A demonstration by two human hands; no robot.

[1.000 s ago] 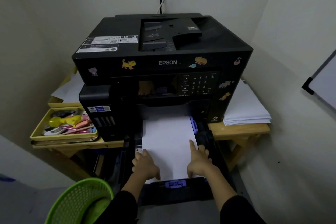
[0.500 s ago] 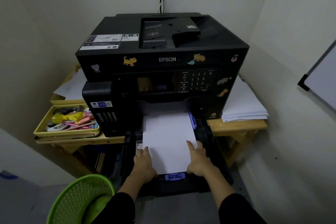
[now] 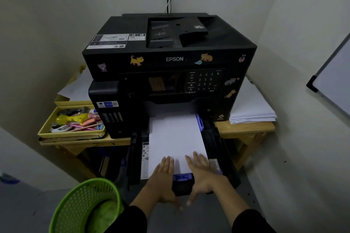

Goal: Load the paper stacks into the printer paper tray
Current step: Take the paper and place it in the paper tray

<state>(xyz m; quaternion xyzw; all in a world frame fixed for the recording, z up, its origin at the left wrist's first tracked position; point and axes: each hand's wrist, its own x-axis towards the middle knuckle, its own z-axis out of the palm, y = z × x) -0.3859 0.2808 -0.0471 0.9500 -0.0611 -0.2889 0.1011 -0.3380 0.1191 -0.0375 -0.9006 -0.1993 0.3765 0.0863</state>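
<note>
A black Epson printer [image 3: 170,58] stands on a wooden table. Its paper tray [image 3: 217,138] is pulled out at the front, with a white paper stack [image 3: 176,136] lying flat in it between blue guides. My left hand [image 3: 162,179] lies flat with straight fingers on the stack's near left edge. My right hand [image 3: 202,176] lies flat with spread fingers on the near right edge, over the tray's front. The blue rear guide [image 3: 182,177] shows between my hands.
More white paper [image 3: 251,108] is piled on the wooden table [image 3: 246,128] right of the printer. A yellow tray of pens and tools [image 3: 73,121] sits at the left. A green basket [image 3: 85,206] stands on the floor at lower left. A whiteboard [image 3: 333,89] leans on the right wall.
Both hands have slid back toward the near end of the tray and flattened out; my right index finger no longer points forward. The paper sits further into the tray.
</note>
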